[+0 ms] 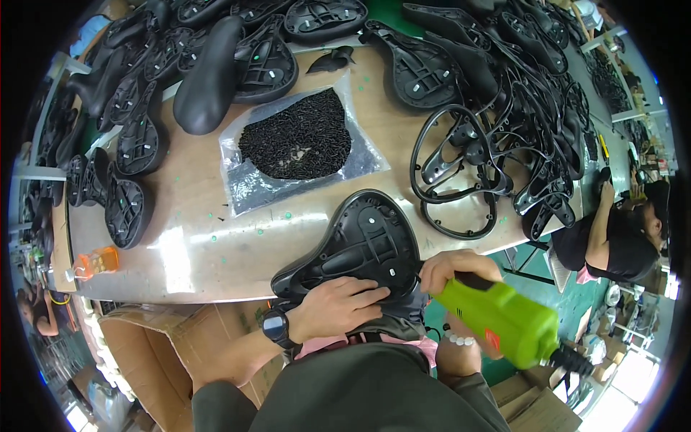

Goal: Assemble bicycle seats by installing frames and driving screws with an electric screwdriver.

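**Saddle held down at the bench edge, driver at its right**

An orange bottle (97, 261) lay near the left end of the table (194, 252), below a row of black saddle bases (128, 209) stood on edge. Under the table's near edge sat an open cardboard box (155, 338).

The left hand (338, 306), a dark watch (276, 326) on its wrist, lay palm down with fingers spread flat on the near end of an upturned saddle (363, 241); it pressed rather than gripped. The saddle rested underside up at the table's near edge, partly overhanging toward the person's lap, between the two hands.

Behind it lay a clear bag (248, 183) heaped with black screws (296, 144), and beyond that more saddles piled along the far side.

The right hand (457, 268) was closed around the front of a green power driver (504, 317), just beside the saddle's right edge; the tool's tip was hidden behind the fingers. Right of the saddle lay black wire frames (461, 176) in a tangled heap. At the far right another person (622, 241) leaned over the next bench.
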Demonstrator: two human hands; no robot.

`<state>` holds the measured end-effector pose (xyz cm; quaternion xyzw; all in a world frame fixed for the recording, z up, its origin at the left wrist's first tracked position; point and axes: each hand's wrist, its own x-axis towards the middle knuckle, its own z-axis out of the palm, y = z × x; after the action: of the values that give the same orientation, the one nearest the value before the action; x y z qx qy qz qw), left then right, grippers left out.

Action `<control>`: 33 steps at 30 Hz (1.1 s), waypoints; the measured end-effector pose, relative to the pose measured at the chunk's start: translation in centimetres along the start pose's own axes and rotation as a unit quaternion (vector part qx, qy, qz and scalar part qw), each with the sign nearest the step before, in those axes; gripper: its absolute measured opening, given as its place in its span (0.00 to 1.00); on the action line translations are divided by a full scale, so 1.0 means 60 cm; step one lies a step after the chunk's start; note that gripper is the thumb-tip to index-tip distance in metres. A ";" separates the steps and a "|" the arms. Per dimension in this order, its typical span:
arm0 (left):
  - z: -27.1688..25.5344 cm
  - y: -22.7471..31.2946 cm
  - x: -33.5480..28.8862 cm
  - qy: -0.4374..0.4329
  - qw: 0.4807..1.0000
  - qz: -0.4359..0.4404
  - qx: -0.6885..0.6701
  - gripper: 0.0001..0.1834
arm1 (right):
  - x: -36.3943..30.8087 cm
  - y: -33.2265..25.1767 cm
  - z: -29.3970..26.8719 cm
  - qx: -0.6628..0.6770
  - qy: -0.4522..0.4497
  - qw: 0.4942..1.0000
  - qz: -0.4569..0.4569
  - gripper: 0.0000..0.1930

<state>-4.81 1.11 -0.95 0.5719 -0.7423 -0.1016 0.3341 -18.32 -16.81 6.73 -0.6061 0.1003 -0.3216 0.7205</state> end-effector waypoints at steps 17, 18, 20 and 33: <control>-0.013 -0.001 0.038 0.160 0.960 -0.193 -0.129 0.08 | 0.002 -0.023 0.074 0.104 -0.018 0.985 -0.138 0.53; -0.012 -0.001 0.038 0.160 0.959 -0.194 -0.129 0.08 | 0.002 -0.024 0.078 0.104 -0.012 0.985 -0.135 0.53; -0.011 -0.004 0.035 0.162 0.965 -0.169 -0.116 0.08 | 0.001 -0.023 0.079 0.105 -0.007 0.986 -0.132 0.53; -0.068 0.032 -0.097 0.154 0.826 -0.533 0.096 0.37 | 0.007 -0.031 0.070 0.133 0.009 0.979 -0.157 0.50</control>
<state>-3.09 8.01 0.96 0.9161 -0.2667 -0.1025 0.2814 -16.40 -13.78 9.62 -0.5098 -0.0330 -0.4465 0.7346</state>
